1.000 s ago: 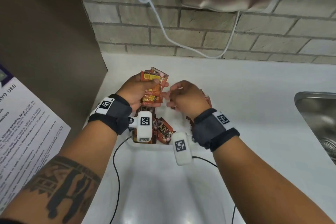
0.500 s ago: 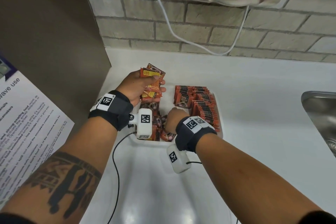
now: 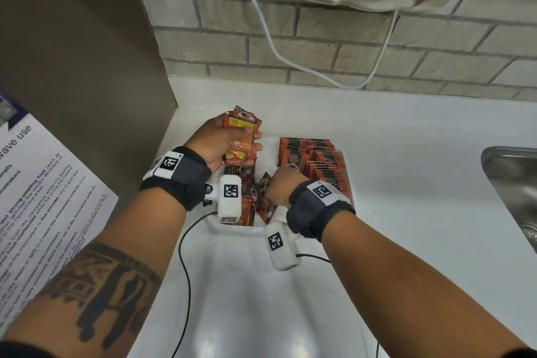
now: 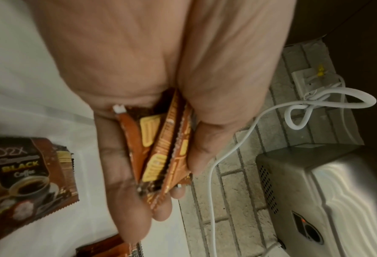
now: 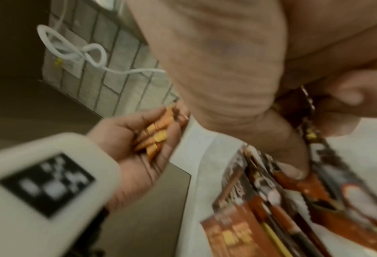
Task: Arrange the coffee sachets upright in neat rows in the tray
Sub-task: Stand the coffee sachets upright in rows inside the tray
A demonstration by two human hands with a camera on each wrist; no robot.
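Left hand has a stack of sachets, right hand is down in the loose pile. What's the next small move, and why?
Probably lift the loose sachet that the right hand is pinching and add it to the bundle of sachets the left hand grips above the tray. The neat upright rows fill only the right side; the near-left sachets lie jumbled, so collecting seems to come before standing them up.

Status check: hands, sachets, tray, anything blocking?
Left hand holds sachet stack. Right hand pinching loose sachet in tray. Nothing blocking.
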